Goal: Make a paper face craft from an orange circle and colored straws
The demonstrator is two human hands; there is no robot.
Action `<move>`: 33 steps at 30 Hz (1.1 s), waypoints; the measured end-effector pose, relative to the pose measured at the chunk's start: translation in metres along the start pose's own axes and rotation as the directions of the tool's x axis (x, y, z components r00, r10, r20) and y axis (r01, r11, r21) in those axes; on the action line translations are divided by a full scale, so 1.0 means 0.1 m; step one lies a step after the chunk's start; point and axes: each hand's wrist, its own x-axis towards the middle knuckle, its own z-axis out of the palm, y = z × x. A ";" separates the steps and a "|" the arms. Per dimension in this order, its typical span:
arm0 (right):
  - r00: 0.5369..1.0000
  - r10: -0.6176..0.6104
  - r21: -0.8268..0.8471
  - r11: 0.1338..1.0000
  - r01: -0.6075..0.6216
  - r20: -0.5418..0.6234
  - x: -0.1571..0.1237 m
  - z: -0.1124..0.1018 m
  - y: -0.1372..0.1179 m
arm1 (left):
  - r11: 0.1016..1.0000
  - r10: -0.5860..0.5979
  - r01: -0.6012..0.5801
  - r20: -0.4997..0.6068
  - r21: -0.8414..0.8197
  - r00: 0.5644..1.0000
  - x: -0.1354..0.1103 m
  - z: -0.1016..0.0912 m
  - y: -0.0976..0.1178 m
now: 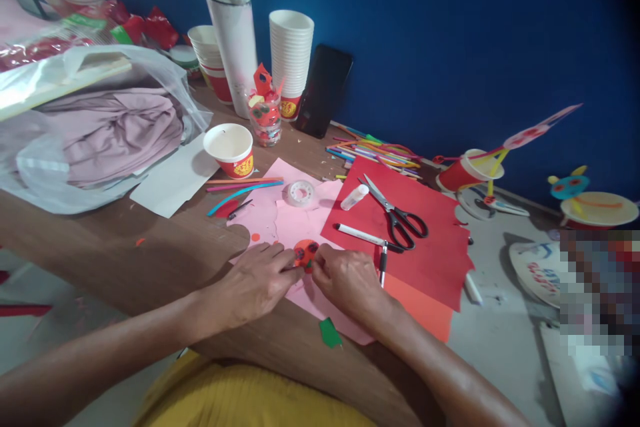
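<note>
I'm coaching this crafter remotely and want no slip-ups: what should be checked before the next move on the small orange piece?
1. Left hand and right hand both grip the orange piece: ok.
2. Orange piece sits over the pink paper, not bare table: ok.
3. Scissors lie on the red paper, apart from both hands: ok.
4. Black pen lies right beside the right hand and is easily nudged: not ok.
5. Tape roll lies on the pink paper, just beyond the hands: ok.
6. Black pen capped: cannot tell.
</note>
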 end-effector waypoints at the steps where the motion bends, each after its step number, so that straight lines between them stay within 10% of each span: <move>1: 1.000 -0.009 -0.005 1.000 0.009 -0.015 0.00 0.01 0.00 | 1.000 -0.003 0.003 -0.006 0.000 1.000 0.00 0.00 0.00; 16: 0.997 0.054 0.273 0.960 -0.065 0.048 0.01 -0.14 0.19 | 1.000 0.020 -0.020 0.022 0.021 1.000 0.00 -0.01 0.01; 24: 0.937 -0.298 0.120 0.939 0.322 -0.180 -0.04 -0.02 0.27 | 0.999 0.030 -0.030 0.005 -0.021 1.000 -0.01 0.03 0.02; 33: 0.910 -0.348 0.026 0.932 0.362 -0.225 -0.05 -0.01 0.27 | 1.000 0.018 -0.018 0.005 -0.017 1.000 -0.02 0.06 0.05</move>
